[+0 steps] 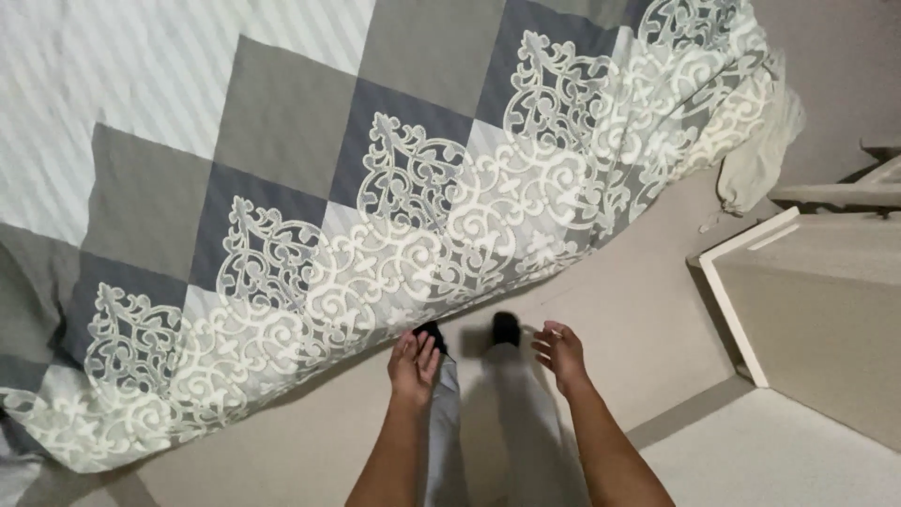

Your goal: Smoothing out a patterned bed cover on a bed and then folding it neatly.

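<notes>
A patterned bedspread point(375, 197) is seen from above, spread over a bed and filling the upper left of the view; it is made up of grey and dark slate diamond patches beside a white striped area, and its lower border is covered with cream scrollwork that hangs down over the bed's edge toward the floor point(648, 310); at the upper right a corner of the bedspread is bunched and droops, with a pale sheet point(755, 160) showing beneath it. Just below the hanging border, the left hand point(414, 361) is held open with the fingers straight and close together, palm turned inward, near the fabric edge but not seen to touch it; nothing is gripped in it. The right hand point(561, 355) is held a little apart to the right, also open, with the fingers loosely curled and empty; it is set farther from the bedspread than the left. Both bare forearms are extended from the bottom edge of the view. Between the hands, light trouser legs point(497, 413) and two dark feet point(506, 327) are seen standing on the beige floor, the toes close to the bed's edge. To the right, well apart from the hands, a pale piece of furniture with a white rim point(741, 300) is placed on the floor.
</notes>
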